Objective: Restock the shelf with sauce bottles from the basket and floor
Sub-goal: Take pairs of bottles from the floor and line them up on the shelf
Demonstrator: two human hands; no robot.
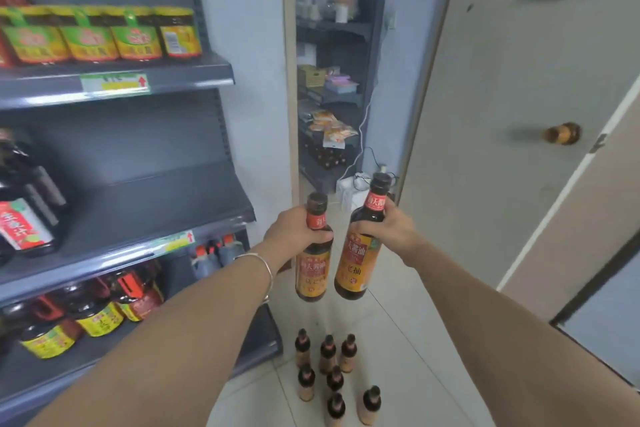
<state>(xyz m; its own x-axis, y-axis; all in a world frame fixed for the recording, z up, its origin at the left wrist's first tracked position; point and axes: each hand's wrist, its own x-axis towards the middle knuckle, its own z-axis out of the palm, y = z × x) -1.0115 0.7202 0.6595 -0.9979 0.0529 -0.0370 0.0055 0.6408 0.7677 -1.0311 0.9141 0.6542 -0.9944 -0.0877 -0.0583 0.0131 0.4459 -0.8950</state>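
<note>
Two sauce bottles are held in the air, side by side and close together, off the right end of the shelf.

- **Left bottle** [313,253]: dark glass, black cap, red neck band, orange label. It is roughly upright, and the left hand [294,230] grips it at the neck.
- **Right bottle** [360,246]: same make. It is tilted with its cap leaning right, and the right hand [391,229] grips it just below the neck.
- **Floor bottles** [335,380]: seven of the same type stand upright in a loose cluster on the tiles, near the shelf's lower right corner (labels too blurred to read).
- **Shelf** [166,204]: grey metal with several tiers. The middle tier shows open grey surface across its right part.
</note>
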